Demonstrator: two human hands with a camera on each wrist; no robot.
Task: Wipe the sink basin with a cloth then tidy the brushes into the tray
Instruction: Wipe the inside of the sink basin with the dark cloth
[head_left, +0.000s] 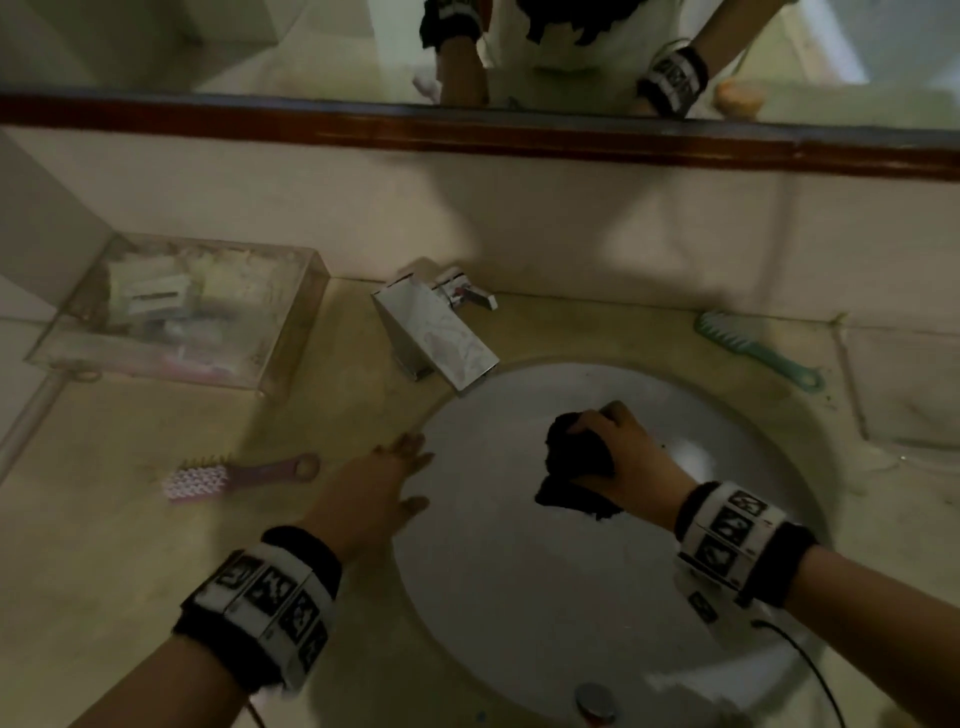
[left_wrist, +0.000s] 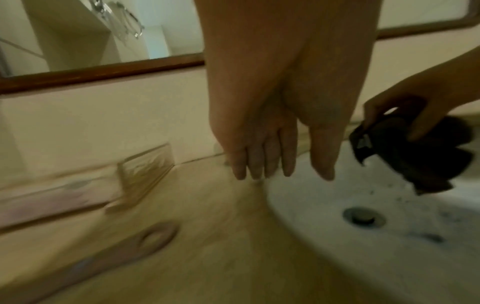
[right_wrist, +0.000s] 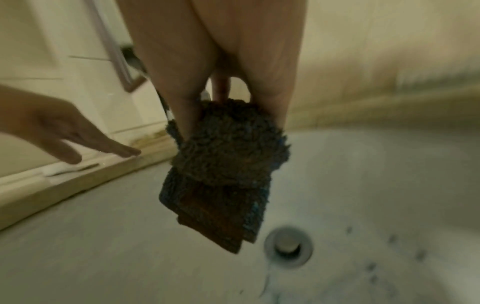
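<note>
Right hand (head_left: 631, 462) grips the cloth (right_wrist: 223, 170); left hand (left_wrist: 262, 127) flat-fingered; wrist views alone show the drain (right_wrist: 288, 245), apparently speck-ringed.

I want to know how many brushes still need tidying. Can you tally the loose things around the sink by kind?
Brushes on the counter: 2, the pink brush and the green brush
Cloths: 1, the dark cloth held by the right hand
Trays: 1, the clear tray
Total: 4
</note>
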